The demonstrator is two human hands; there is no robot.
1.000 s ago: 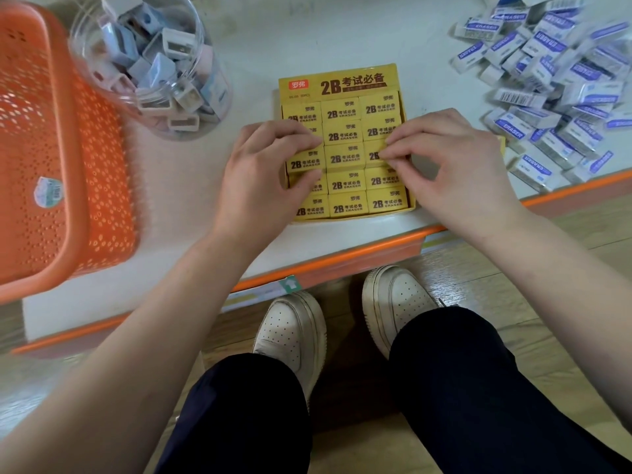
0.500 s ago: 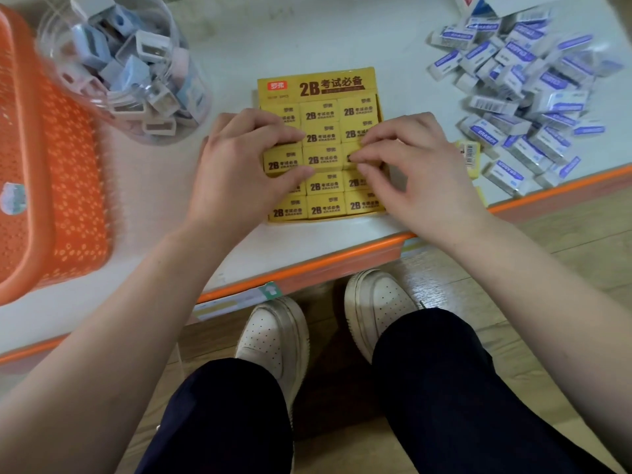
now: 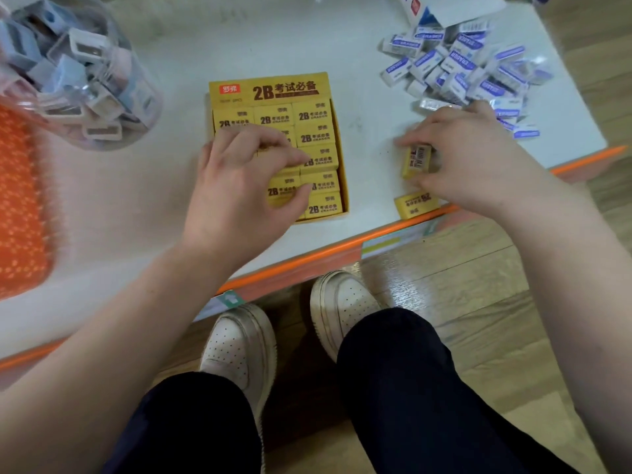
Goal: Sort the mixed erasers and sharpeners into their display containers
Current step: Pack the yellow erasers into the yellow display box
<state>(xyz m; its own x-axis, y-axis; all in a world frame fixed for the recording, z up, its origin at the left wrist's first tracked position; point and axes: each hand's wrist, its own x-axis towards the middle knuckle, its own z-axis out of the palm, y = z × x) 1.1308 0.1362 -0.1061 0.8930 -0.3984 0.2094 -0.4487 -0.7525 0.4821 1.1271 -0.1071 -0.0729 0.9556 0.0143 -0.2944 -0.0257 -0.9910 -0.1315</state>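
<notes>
A yellow 2B eraser display box (image 3: pixel 270 88) lies on the white table, packed with rows of yellow erasers (image 3: pixel 316 136). My left hand (image 3: pixel 239 189) rests over the box's lower left, its fingers curled and pinching an eraser in the rows. To the right of the box, my right hand (image 3: pixel 468 159) grips a loose yellow eraser (image 3: pixel 415 160) with its barcode side up. A second loose yellow eraser (image 3: pixel 415 203) lies by the table's front edge. A heap of white-and-blue erasers (image 3: pixel 458 66) sits at the back right.
A clear round tub of sharpeners (image 3: pixel 78 70) stands at the back left, next to an orange perforated basket (image 3: pixel 20 206). A white-and-blue box (image 3: pixel 441 6) lies behind the eraser heap. The orange table edge (image 3: pixel 307 261) runs just above my shoes.
My right hand has left the display box and moved right to take hold of a loose yellow eraser. My left hand stays on the box. The camera has tilted, shifting everything left.
</notes>
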